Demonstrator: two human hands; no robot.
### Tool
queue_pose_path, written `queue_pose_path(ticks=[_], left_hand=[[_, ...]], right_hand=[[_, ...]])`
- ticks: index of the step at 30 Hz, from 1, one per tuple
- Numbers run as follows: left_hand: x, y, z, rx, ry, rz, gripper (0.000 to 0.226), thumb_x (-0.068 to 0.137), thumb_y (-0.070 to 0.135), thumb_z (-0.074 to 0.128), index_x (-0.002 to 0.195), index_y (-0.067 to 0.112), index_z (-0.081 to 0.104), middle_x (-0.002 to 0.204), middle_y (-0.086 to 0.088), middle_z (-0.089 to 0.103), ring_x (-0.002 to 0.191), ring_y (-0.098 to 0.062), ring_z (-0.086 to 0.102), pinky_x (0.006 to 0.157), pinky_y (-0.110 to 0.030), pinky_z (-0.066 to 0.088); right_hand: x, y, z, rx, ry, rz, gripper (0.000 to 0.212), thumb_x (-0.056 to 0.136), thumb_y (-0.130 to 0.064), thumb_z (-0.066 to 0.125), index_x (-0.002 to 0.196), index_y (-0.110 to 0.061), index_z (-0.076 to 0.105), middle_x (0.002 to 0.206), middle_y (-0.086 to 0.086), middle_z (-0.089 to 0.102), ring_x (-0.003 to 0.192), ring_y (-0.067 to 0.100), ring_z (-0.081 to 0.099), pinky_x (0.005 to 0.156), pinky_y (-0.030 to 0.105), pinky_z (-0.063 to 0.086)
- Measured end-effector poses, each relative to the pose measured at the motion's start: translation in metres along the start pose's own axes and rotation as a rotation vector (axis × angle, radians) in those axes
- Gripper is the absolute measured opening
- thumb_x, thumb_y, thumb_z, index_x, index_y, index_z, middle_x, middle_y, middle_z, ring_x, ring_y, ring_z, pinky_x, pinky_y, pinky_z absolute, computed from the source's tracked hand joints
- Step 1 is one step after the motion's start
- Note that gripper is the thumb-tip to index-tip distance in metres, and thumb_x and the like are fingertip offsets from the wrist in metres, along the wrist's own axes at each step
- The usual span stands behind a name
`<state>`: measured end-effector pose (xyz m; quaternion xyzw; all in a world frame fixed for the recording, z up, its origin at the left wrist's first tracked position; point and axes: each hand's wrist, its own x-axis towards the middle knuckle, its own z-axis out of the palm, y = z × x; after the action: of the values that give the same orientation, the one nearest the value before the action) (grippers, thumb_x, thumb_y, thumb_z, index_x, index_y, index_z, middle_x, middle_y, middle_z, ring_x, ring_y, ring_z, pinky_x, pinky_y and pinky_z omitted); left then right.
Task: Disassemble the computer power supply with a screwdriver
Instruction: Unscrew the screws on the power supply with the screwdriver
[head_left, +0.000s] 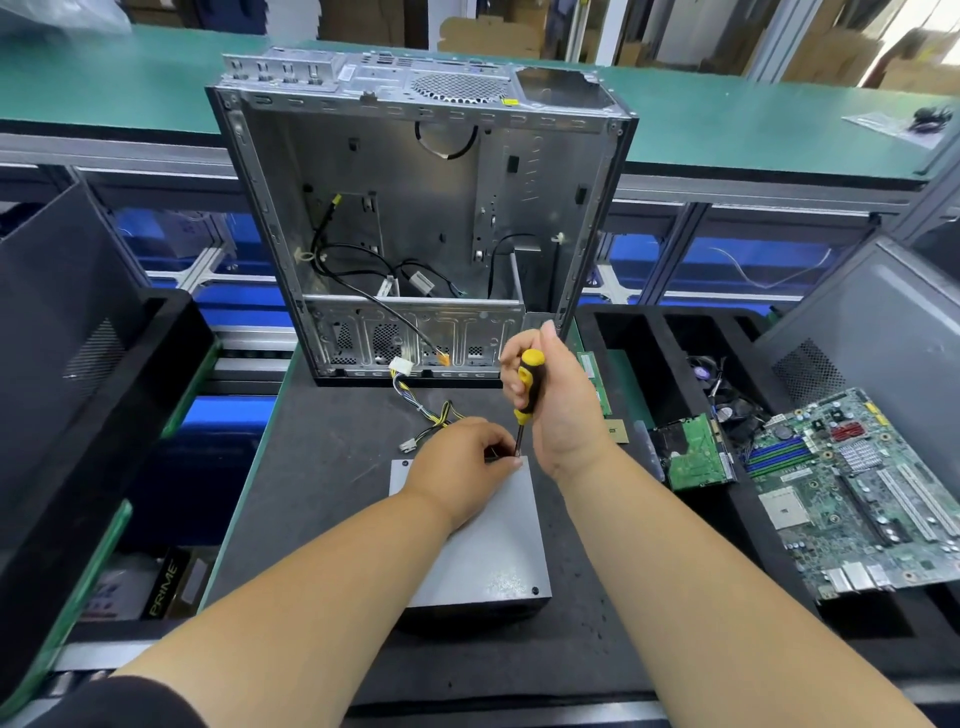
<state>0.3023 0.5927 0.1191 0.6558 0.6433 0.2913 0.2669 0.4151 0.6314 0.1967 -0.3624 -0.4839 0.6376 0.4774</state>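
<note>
The power supply lies flat on the dark counter, near the person and just in front of the emptied computer case, with its wide grey cover facing up — the way to lay it so the cover screws can be reached from above. Its wire bundle trails off the far end toward the case.

The right hand is wrapped around the yellow-and-black handle of the screwdriver, holding it nearly upright so the tip comes down at the far right corner of the cover, probably onto a screw there, though the screw itself is hidden. The left hand rests on the far part of the cover, fingers curled in next to the shaft — seemingly to steady the box and guide the tip; whether it pinches anything I cannot tell.

One dark screw hole shows at the near right corner. To the right, a motherboard and other removed parts lie in a black tray, out of the way.
</note>
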Motion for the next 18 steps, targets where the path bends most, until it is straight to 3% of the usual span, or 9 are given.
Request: queue_pose_path(ticks=[4, 7, 10, 15, 18], left_hand=[[0.0, 0.001, 0.0, -0.006, -0.012, -0.006, 0.004, 0.086, 0.035, 0.072, 0.088, 0.031, 0.071, 0.093, 0.012, 0.063, 0.088, -0.007, 0.056, 0.084, -0.031, 0.049], [0.001, 0.0, 0.0, -0.005, -0.018, -0.011, 0.003, 0.086, 0.035, 0.072, 0.085, 0.033, 0.07, 0.092, 0.012, 0.062, 0.088, -0.007, 0.056, 0.084, -0.031, 0.05], [0.001, 0.0, 0.001, -0.02, -0.016, -0.021, 0.006, 0.085, 0.035, 0.073, 0.081, 0.035, 0.068, 0.091, 0.012, 0.062, 0.087, -0.007, 0.057, 0.083, -0.031, 0.05], [0.001, -0.001, 0.001, -0.019, -0.019, -0.02, 0.009, 0.085, 0.034, 0.073, 0.08, 0.038, 0.067, 0.091, 0.013, 0.062, 0.086, -0.006, 0.058, 0.083, -0.03, 0.051], [0.002, -0.002, 0.001, -0.022, -0.021, -0.014, 0.011, 0.084, 0.035, 0.073, 0.079, 0.04, 0.065, 0.091, 0.013, 0.062, 0.086, -0.007, 0.058, 0.082, -0.031, 0.051]], right_hand=[[0.001, -0.006, -0.009, -0.016, 0.027, -0.011, 0.024, 0.089, -0.035, 0.051, 0.072, -0.019, 0.044, 0.06, -0.003, 0.049, 0.054, 0.014, 0.04, 0.06, 0.028, 0.035], [0.0, -0.009, -0.013, -0.067, 0.054, -0.012, 0.025, 0.087, -0.037, 0.057, 0.073, -0.018, 0.05, 0.068, -0.004, 0.059, 0.065, 0.013, 0.056, 0.073, 0.033, 0.045], [0.0, -0.009, -0.012, -0.12, 0.124, 0.017, 0.025, 0.088, -0.04, 0.059, 0.074, -0.019, 0.059, 0.07, -0.008, 0.063, 0.067, 0.01, 0.061, 0.069, 0.029, 0.048], [0.002, -0.008, -0.002, -0.154, 0.214, 0.114, 0.054, 0.102, -0.043, 0.038, 0.058, -0.027, 0.064, 0.06, -0.005, 0.056, 0.053, 0.008, 0.051, 0.062, 0.029, 0.038], [0.0, -0.004, -0.001, -0.121, 0.15, 0.054, 0.05, 0.104, -0.044, 0.033, 0.068, -0.023, 0.061, 0.06, -0.004, 0.05, 0.056, 0.011, 0.042, 0.062, 0.029, 0.033]])
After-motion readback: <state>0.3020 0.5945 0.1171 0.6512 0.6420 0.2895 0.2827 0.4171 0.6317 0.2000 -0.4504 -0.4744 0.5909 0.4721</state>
